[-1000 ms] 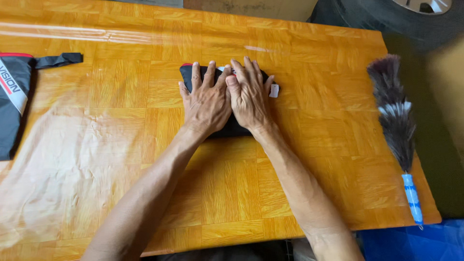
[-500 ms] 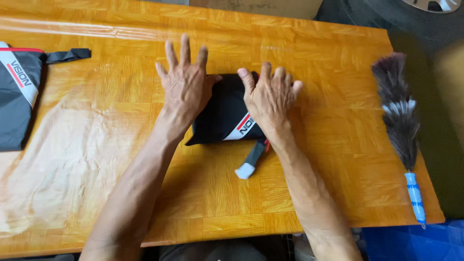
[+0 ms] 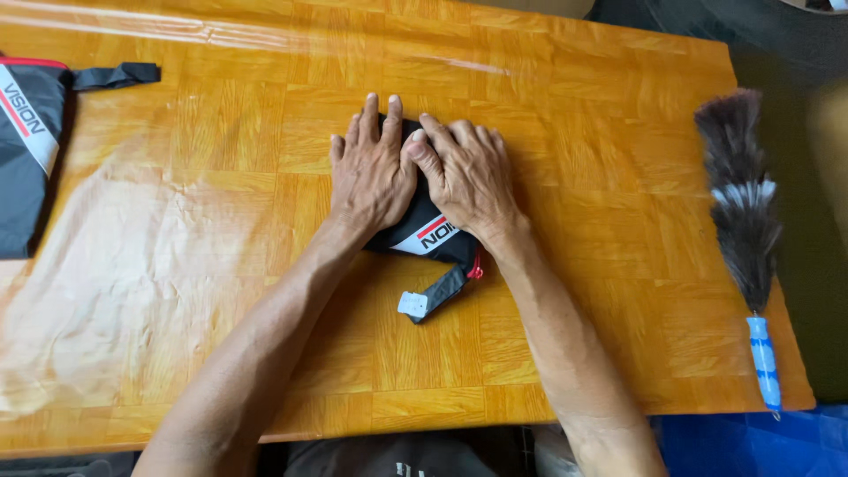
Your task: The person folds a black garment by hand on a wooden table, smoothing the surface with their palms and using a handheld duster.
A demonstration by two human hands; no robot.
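A small folded black fabric bundle with a white and red stripe lies on the orange wooden table. My left hand and my right hand press flat on top of it, side by side, fingers pointing away and nearly touching. A black strap with a white tab sticks out from the bundle's near edge toward me. Most of the bundle is hidden under my palms.
A second black fabric piece with a red and white edge lies at the table's far left. A feather duster with a blue and white handle rests along the right edge. A dark tyre sits beyond the table.
My hands, spread apart on the bundle half a second ago, have come together over it. The strap now trails out at the near side.
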